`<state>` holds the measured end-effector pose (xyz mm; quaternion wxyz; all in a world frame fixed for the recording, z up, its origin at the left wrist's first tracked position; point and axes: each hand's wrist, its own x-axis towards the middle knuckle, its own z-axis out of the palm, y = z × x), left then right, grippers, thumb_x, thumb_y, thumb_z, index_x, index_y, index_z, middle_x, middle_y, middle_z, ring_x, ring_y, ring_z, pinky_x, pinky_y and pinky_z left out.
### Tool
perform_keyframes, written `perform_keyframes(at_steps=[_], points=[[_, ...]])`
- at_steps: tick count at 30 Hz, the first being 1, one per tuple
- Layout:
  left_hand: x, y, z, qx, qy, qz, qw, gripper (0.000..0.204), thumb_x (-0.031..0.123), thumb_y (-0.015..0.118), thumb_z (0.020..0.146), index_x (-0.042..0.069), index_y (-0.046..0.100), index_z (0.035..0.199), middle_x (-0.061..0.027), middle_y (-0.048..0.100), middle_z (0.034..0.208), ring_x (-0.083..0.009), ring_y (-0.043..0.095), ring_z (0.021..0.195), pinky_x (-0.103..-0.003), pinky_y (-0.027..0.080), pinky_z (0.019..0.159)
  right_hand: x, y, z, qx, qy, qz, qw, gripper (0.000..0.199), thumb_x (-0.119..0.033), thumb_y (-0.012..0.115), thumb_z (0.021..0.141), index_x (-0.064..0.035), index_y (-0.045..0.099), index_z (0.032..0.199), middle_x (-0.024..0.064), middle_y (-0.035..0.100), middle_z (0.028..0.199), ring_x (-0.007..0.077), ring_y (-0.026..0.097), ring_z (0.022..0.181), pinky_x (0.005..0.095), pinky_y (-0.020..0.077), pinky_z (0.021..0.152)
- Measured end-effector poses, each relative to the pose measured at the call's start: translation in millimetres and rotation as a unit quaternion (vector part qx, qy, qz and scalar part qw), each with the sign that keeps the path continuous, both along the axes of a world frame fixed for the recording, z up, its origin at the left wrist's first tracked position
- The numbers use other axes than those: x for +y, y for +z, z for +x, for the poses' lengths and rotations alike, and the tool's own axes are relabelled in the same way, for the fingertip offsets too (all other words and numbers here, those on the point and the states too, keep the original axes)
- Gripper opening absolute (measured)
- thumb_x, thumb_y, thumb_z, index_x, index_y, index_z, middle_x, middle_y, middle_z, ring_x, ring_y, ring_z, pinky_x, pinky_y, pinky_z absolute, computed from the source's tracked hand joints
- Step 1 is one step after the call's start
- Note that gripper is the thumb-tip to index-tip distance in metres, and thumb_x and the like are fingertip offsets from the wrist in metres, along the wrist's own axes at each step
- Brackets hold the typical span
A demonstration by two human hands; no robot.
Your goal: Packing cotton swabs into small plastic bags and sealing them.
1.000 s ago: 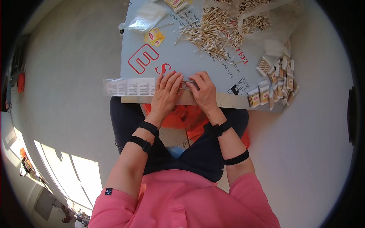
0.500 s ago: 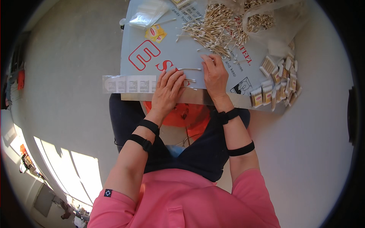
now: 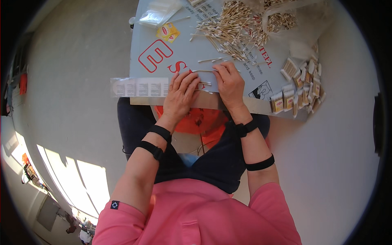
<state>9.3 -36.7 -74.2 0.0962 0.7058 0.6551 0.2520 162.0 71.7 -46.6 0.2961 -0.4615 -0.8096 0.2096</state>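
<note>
Head view: cotton swabs (image 3: 206, 83) poke out from beneath left hand (image 3: 179, 89)
Left hand: lies over sticks — grip unclear
Right hand (image 3: 231, 84): fingertips gathered — cannot tell if pinching
Swabs: likely light, snappable; hold mid-stick

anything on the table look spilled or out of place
A thin, white-tipped tan swab lies alone near the flat clear plastic bags, apart from the loose heap of similar swabs, so it looks stray. Nothing appears damaged.

Grey tabletop (image 3: 185, 49): red letters (image 3: 155, 56), black print (image 3: 250, 72), hand sign (image 3: 260, 90).
</note>
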Motion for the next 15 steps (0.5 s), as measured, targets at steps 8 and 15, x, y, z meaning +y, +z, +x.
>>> perform_keyframes(at_steps=[8,15], points=[[0.3,-1.7,2.5,0.010,0.007,-0.007,1.000,0.049,0.020,0.069,0.086,0.012,0.054,0.131,-0.0014,0.048,0.137,-0.0228,0.041,0.135,-0.044,0.028,0.119,-16.7,14.6,32.8,-0.016,-0.037,-0.042,0.998,0.014,-0.002,0.070,0.082,-0.0038,0.059,0.091,0.0100,0.059,0.095,0.0283,0.062,0.083,0.0364,0.0525,0.070],[-0.3,-1.8,0.3,0.001,0.003,-0.007,1.000,0.049,0.015,0.071,0.083,0.011,0.055,0.129,-0.0038,0.050,0.138,-0.0254,0.042,0.134,-0.045,0.030,0.117,-44.8,21.6,49.1,-0.019,0.076,-0.068,0.995,0.025,-0.004,0.072,0.079,-0.0067,0.064,0.103,0.0087,0.060,0.101,0.0292,0.062,0.091,0.0371,0.0530,0.075]])
